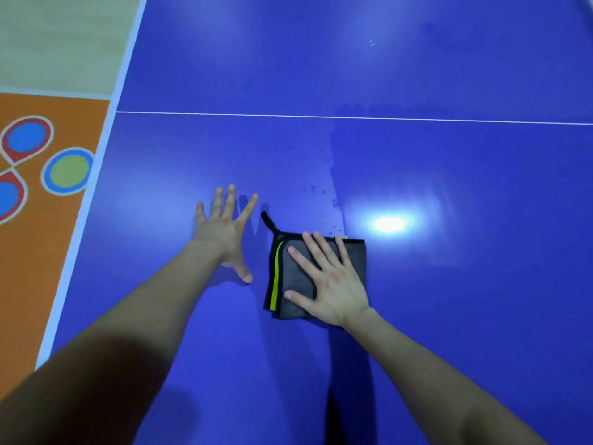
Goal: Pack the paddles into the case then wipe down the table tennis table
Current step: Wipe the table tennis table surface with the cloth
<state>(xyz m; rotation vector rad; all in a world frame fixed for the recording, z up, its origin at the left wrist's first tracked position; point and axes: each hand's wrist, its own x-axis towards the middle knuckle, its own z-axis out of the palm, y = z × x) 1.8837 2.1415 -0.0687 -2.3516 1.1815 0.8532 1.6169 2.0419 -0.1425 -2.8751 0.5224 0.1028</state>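
Two bare forearms reach forward over the blue worktop (465,316). The right grip (333,281) lies flat and open, fingers spread, palm pressing down on a folded grey microfibre cloth (292,277) with black trim and a yellow-green stripe. The cloth lies on the worktop, its black hanging loop (266,220) pointing away. Just left of the cloth, the left grip (221,232) is also open, fingers splayed on the bare surface and holding nothing. Beyond the cloth runs what may be a damp streak (335,175), then the white line (353,116). At far left is the patterned floor (38,252).
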